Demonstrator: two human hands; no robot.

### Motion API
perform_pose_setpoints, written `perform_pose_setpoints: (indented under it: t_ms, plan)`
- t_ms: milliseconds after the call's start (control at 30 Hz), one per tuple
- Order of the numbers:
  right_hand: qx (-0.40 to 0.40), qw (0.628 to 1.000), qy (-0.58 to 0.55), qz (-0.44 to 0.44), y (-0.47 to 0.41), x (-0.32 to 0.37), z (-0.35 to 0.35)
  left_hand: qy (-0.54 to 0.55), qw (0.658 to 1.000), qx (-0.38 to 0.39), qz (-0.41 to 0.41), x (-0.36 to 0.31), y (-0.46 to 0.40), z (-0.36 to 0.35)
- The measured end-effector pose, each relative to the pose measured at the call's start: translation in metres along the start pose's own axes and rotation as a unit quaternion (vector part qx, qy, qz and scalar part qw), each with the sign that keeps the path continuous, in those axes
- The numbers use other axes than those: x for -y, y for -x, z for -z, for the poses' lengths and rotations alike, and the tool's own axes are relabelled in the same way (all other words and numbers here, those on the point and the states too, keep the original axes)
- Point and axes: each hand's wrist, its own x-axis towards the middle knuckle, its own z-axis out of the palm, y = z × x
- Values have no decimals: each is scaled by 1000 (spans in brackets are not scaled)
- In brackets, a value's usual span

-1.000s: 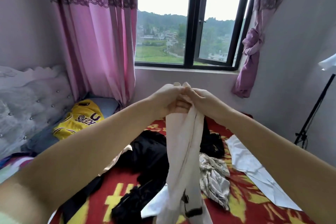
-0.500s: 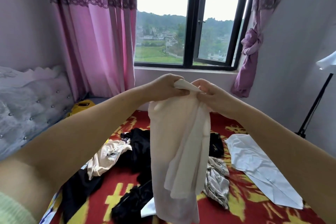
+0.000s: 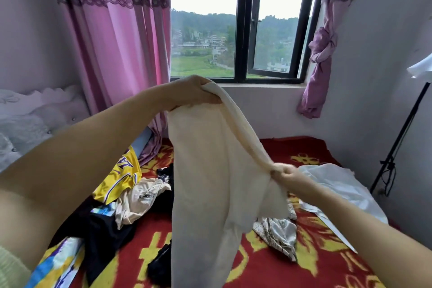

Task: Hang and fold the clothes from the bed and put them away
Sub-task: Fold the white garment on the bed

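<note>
Aloft, cream garment (image 3: 210, 170) between left hand (image 3: 194, 93) and right hand (image 3: 284, 172).

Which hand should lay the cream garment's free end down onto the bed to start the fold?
Probably the right hand. It pinches the cream garment low, just above the red bedspread, while the left hand grips the top edge high, at windowsill level, and can act as the anchor.
</note>
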Motion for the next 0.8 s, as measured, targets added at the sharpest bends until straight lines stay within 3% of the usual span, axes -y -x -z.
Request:
perform_pose_setpoints:
  t_ms: [67, 133, 233, 367, 467, 600, 700, 800]
  plan:
    - [-74, 997, -28, 13, -1, 4, 19, 49, 999, 17, 8, 13, 1, 6]
    - [-72, 997, -31, 26, 4, 13, 33, 97, 995, 28, 9, 23, 1, 10]
    - [88, 995, -19, -36, 19, 26, 37, 138, 990, 39, 5, 29, -1, 18]
    - [320, 933, 123, -106, 26, 30, 16, 104, 986, 129, 27, 25, -3, 23]
    - [352, 917, 123, -137, 20, 26, 21, 71, 982, 167, 43, 21, -6, 16]
    - [299, 941, 73, -140, 13, 19, 62, 42, 984, 156, 73, 26, -14, 17]
    - [127, 982, 34, -132, 0, 11, 95, -26, 991, 83, 103, 42, -34, 11]
    - [-33, 983, 155, -91, -26, 4, 109, -73, 993, -27, 91, 60, -69, -14]
